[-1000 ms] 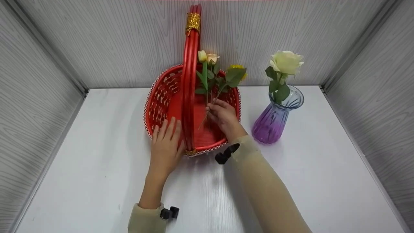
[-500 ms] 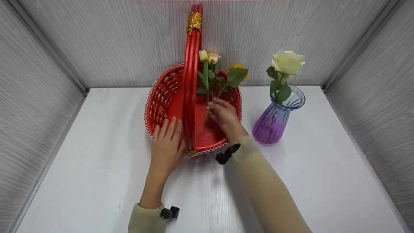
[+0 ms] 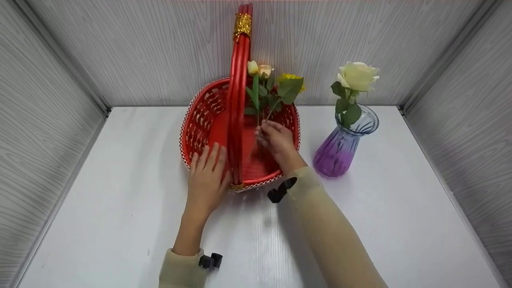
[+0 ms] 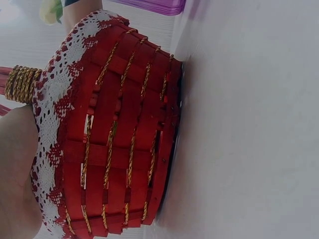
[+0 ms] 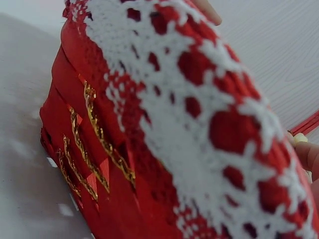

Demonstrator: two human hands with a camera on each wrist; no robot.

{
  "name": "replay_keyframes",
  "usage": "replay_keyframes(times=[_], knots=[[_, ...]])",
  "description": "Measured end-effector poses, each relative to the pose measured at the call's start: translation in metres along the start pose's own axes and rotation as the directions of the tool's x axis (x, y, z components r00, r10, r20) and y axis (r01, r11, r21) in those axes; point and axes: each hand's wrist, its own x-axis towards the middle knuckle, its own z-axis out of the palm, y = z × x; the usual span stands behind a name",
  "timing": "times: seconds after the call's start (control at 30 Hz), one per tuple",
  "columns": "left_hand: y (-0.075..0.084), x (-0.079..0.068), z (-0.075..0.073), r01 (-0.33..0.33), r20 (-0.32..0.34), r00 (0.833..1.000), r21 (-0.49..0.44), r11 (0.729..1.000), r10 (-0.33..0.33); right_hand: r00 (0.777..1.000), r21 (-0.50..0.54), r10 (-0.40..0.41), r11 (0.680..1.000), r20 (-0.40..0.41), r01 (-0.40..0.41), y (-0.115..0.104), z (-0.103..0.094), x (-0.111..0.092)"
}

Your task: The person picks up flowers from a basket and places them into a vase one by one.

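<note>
Right hand (image 3: 279,145) is pinching a leafy stem (image 3: 290,91) inside the red basket (image 3: 191,130) on the bench (image 3: 120,200), left hand (image 3: 205,182) is resting straight-fingered on its near rim, and stem and yellow flower (image 3: 289,77) are sitting slightly further left than before.

A rounded red woven basket (image 3: 218,124) with a tall arched red handle (image 3: 236,104) stands near the middle of the white worktop (image 3: 120,200)'s far edge. The left hand (image 3: 207,180) rests on its near rim, fingers extended. The right hand (image 3: 278,140), over the basket, pinches a thin stem with a broad green leaf (image 3: 290,90) beside a cream tulip (image 3: 253,68) and a peach rose (image 3: 265,71). Toward the far right corner, a blue-to-purple ribbed glass vase (image 3: 334,160) holds a cream rose (image 3: 358,76).
</note>
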Motion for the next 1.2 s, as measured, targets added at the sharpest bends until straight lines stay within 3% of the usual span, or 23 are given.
replay_keyframes(times=[0.33, 0.67, 1.2], knots=[[0.001, 0.002, 0.002, 0.019, 0.025, 1.000, -0.010, 1.000, -0.018, 1.000, 0.028, -0.015, 1.000, 0.024, 0.014, -0.004, -0.002, -0.003], [0.004, 0.005, 0.007, 0.020, 0.027, 0.999, -0.038, 0.999, -0.019, 0.986, 0.145, -0.096, 0.986, 0.137, 0.076, -0.026, -0.014, -0.025], [0.003, 0.006, 0.007, 0.008, 0.029, 1.000, -0.023, 1.000, -0.008, 0.979, 0.082, -0.098, 0.993, 0.178, 0.085, -0.034, -0.033, -0.044]])
